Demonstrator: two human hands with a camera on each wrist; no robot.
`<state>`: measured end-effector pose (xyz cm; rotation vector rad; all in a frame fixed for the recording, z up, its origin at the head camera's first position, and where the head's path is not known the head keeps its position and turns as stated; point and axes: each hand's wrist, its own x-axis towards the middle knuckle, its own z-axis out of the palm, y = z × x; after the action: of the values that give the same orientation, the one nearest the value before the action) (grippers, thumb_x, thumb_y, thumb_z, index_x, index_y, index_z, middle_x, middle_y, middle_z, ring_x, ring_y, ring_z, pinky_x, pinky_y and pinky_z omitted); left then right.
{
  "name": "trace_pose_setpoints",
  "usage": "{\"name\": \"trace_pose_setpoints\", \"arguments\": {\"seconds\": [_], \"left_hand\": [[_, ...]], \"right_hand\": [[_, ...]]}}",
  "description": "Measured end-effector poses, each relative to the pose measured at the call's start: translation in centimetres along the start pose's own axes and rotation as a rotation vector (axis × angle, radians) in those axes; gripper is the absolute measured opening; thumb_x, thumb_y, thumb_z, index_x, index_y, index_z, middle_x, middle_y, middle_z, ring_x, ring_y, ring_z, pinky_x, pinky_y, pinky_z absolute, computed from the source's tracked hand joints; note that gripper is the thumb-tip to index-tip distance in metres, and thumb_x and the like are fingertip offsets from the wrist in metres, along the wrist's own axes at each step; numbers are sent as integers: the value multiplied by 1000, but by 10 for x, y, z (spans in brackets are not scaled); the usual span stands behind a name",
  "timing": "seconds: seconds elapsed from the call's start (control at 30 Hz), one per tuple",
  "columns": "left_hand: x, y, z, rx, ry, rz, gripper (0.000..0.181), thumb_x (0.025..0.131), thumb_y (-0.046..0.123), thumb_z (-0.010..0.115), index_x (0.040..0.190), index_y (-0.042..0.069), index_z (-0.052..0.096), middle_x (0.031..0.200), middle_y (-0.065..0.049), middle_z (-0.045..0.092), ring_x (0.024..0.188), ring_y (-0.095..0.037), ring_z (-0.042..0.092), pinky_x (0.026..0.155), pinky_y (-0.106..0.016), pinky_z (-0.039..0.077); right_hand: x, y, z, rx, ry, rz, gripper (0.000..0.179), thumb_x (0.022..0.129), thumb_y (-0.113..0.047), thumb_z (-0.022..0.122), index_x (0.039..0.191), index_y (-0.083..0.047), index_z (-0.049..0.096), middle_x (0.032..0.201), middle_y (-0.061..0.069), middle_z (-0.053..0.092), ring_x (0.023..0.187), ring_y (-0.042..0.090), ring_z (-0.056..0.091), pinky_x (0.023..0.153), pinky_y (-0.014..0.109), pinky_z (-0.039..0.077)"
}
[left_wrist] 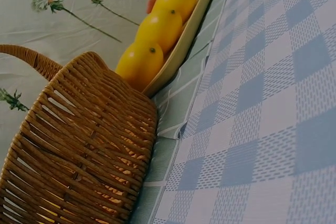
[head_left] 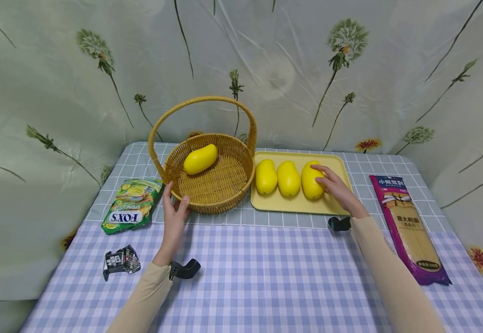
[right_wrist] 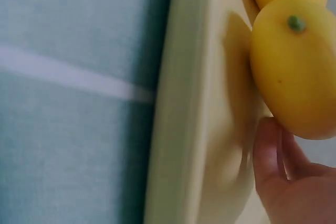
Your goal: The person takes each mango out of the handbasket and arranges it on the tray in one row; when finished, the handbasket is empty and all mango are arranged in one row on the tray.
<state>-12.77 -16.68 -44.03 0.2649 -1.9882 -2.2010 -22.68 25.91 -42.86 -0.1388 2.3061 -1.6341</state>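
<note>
A wicker basket (head_left: 212, 203) with a tall arched handle stands at the back, one yellow mango (head_left: 201, 159) inside it. My left hand (head_left: 174, 222) holds the basket's near left rim, thumb and fingers spread along it; the left wrist view shows the woven wall but not this hand. Three more mangoes lie side by side on a pale yellow tray (head_left: 241, 203) (head_left: 300, 208) to the basket's right. My right hand (head_left: 337, 189) grips the rightmost mango (head_left: 311, 182), fingers over its side. In the right wrist view, thumb and finger touch that mango's (right_wrist: 294, 72) end.
At left lie a green FOX'S candy bag (head_left: 131, 206) and a small crumpled black packet (head_left: 121, 261). A purple pack of spaghetti (head_left: 410, 229) lies at right. A flowered curtain (head_left: 283, 69) hangs behind the checked tablecloth (head_left: 266, 277).
</note>
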Motion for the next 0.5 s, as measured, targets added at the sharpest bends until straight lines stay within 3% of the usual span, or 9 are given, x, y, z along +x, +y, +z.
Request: {"name": "trace_pose_setpoints", "arguments": {"seconds": [0.1, 0.2, 0.3, 0.4, 0.5], "left_hand": [[-1, 1, -1, -2, -1, -8, 63, 103, 16, 44, 154, 20, 7, 158, -9, 3, 139, -31, 24, 106, -49, 32], [1, -2, -2, 2, 2, -10, 63, 103, 17, 43, 154, 23, 7, 158, -7, 4, 139, -30, 24, 106, -48, 32], [2, -4, -1, 8, 7, 1, 63, 103, 16, 43, 154, 24, 8, 158, -7, 5, 139, -30, 25, 105, -49, 32], [2, -4, -1, 5, 9, 3, 63, 103, 17, 44, 154, 24, 8, 158, -7, 5, 138, -30, 25, 105, -49, 32], [1, -4, -1, 7, 9, 0, 63, 103, 19, 44, 154, 25, 8, 158, -6, 5, 138, -30, 26, 105, -49, 33]], "right_hand": [[2, 0, -1, 17, -8, 10, 50, 104, -21, 37, 151, -8, 24, 158, 15, 7, 129, 36, 25, 101, 41, 33], [3, 1, -2, 48, -36, 17, 51, 105, -20, 37, 152, -9, 21, 156, 18, 8, 124, 35, 30, 92, 29, 37], [4, 1, -2, 52, -49, 12, 52, 105, -21, 36, 152, -9, 19, 155, 20, 9, 127, 37, 30, 99, 38, 38], [3, 1, -2, 41, -33, -1, 51, 105, -22, 37, 152, -7, 20, 156, 19, 9, 130, 41, 27, 106, 52, 29], [2, 1, -3, 25, -10, -14, 52, 105, -23, 38, 151, -6, 22, 156, 19, 10, 133, 42, 24, 107, 56, 25]]}}
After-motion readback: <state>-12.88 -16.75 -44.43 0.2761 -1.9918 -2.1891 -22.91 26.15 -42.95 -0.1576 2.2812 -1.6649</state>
